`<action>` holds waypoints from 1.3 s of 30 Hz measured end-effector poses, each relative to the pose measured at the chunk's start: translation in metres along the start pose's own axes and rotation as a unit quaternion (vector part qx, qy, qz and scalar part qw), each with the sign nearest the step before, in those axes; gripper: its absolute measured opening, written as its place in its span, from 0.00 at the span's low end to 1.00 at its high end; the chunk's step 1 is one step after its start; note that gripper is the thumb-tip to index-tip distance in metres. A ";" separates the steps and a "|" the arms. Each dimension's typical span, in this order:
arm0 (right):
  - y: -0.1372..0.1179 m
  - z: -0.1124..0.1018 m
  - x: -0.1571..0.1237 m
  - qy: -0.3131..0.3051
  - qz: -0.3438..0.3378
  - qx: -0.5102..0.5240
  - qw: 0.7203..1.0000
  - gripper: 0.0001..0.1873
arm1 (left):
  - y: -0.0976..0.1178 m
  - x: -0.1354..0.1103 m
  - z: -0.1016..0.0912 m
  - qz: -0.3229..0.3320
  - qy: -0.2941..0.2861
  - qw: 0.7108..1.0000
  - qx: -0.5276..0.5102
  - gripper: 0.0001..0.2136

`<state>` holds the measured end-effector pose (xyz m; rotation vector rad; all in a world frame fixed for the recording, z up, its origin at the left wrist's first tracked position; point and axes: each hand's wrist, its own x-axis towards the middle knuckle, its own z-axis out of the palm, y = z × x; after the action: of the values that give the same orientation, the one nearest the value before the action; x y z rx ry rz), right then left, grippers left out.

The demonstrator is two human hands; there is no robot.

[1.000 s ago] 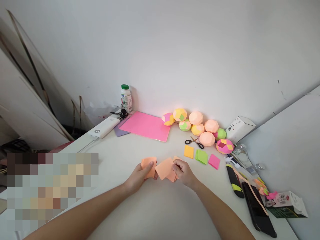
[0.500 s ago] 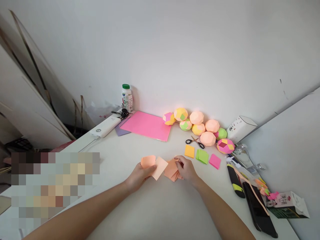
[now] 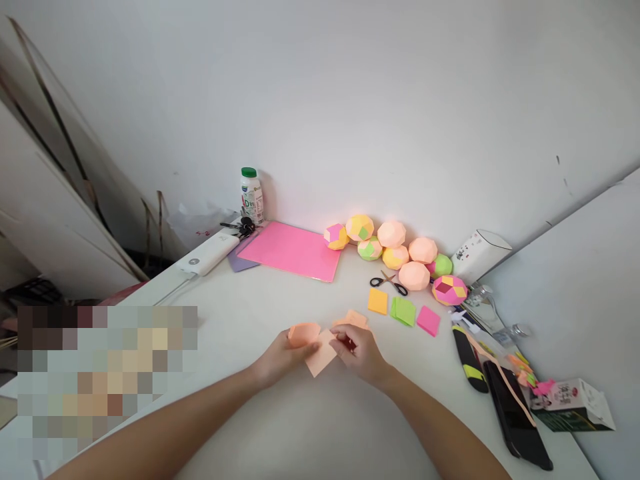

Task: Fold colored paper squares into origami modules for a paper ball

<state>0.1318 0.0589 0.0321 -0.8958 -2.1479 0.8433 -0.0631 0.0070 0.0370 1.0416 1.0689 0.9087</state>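
My left hand (image 3: 284, 357) is closed on peach paper: a curved piece (image 3: 304, 333) rises above the fingers, and a flat square (image 3: 320, 360) is pinched under the thumb. At the flat square's upper right corner, my right hand (image 3: 361, 352) is closed, its thumb and fingertips on the paper. More peach paper squares (image 3: 357, 319) lie on the table just behind the right hand, which partly hides them. Small stacks of orange paper (image 3: 378, 301), green paper (image 3: 403, 311) and pink paper (image 3: 429, 321) lie in a row beyond it.
Scissors (image 3: 389, 283) lie open before several faceted paper balls (image 3: 414, 275) along the wall. A pink sheet (image 3: 295, 252), a white power strip (image 3: 209, 255) and a bottle (image 3: 251, 197) are at the back left. On the right are a cutter (image 3: 470, 360), a phone (image 3: 517, 417) and a carton (image 3: 573, 403).
My right hand has moved left from the loose peach squares to the flat square held by my left hand. The left hand has shifted slightly right and nearer.
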 end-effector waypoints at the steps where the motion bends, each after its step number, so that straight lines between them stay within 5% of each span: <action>1: 0.001 0.001 0.000 0.009 0.002 0.005 1.000 0.10 | 0.001 0.000 0.000 0.005 -0.008 1.000 -0.010 0.19; 7: 0.028 -0.005 0.007 0.116 0.039 -0.073 0.990 0.12 | -0.004 0.007 -0.005 0.029 0.009 0.997 -0.072 0.18; 12: 0.052 -0.012 0.011 0.050 0.049 -0.232 0.970 0.07 | -0.012 0.011 -0.009 0.019 0.011 0.996 -0.089 0.17; 26: 0.058 -0.011 0.015 0.028 0.033 -0.256 0.966 0.08 | -0.012 0.010 -0.010 0.031 -0.003 0.998 -0.052 0.15; 34: 0.025 0.000 0.009 0.102 -0.038 -0.193 0.975 0.12 | -0.005 0.007 -0.005 0.019 -0.011 0.999 -0.040 0.15; 39: 0.004 0.016 0.000 0.062 -0.103 -0.101 0.988 0.10 | -0.003 0.004 0.000 0.086 -0.061 0.994 0.028 0.15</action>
<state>0.1215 0.0563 0.0196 -0.7840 -2.1975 0.4629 -0.0623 0.0095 0.0328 1.2351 0.9172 0.9452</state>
